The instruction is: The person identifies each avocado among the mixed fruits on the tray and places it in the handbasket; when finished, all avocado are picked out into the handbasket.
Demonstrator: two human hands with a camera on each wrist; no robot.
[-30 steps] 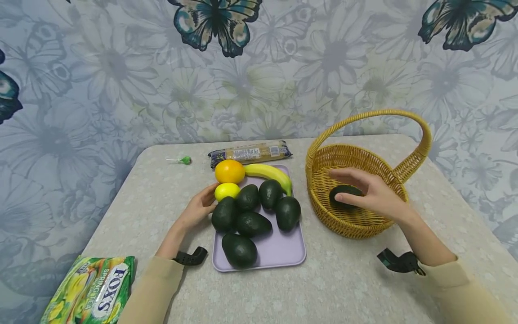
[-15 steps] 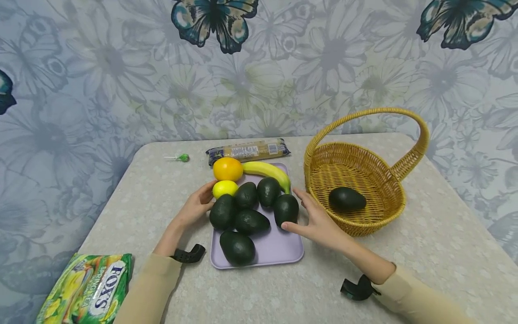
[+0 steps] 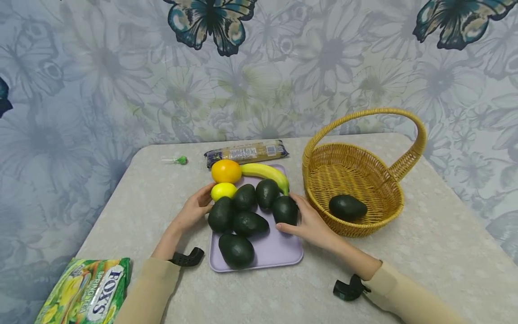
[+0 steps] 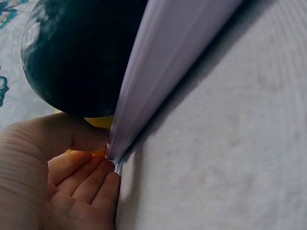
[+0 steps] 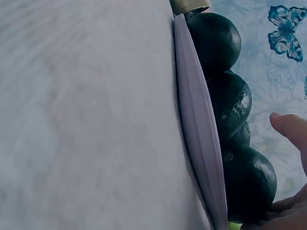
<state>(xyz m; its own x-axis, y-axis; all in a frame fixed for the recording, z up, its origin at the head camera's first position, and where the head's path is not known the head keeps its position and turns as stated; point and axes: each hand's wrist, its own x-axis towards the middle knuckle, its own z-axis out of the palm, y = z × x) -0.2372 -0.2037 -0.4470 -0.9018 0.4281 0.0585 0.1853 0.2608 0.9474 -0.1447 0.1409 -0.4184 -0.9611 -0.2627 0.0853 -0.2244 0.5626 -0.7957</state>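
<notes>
On a lilac tray (image 3: 279, 256) lie several dark green avocados (image 3: 236, 250), a yellow lemon (image 3: 223, 191), an orange fruit (image 3: 226, 172) and a banana (image 3: 265, 172). My left hand (image 3: 193, 210) rests at the tray's left edge beside the lemon, its thumb and fingertips against the tray's side in the left wrist view. At the right edge, my right hand (image 3: 311, 225) spreads around the rightmost avocado (image 3: 285, 210). In the right wrist view its fingers reach that avocado's far side, while the thumb (image 5: 288, 128) stands apart from it. One avocado (image 3: 348, 207) lies inside the wicker basket (image 3: 356, 230).
The basket's tall handle (image 3: 364, 116) arches over it, right of the tray. Behind the tray lies a long plastic pack (image 3: 247, 153). A green lollipop (image 3: 181, 160) is at the back left, and a green candy bag (image 3: 87, 292) at the front left. A papered wall (image 3: 267, 81) stands behind the table.
My right hand has left the basket, where the avocado stays, and moved left to the rightmost avocado on the tray. My left hand has kept its place at the tray's edge.
</notes>
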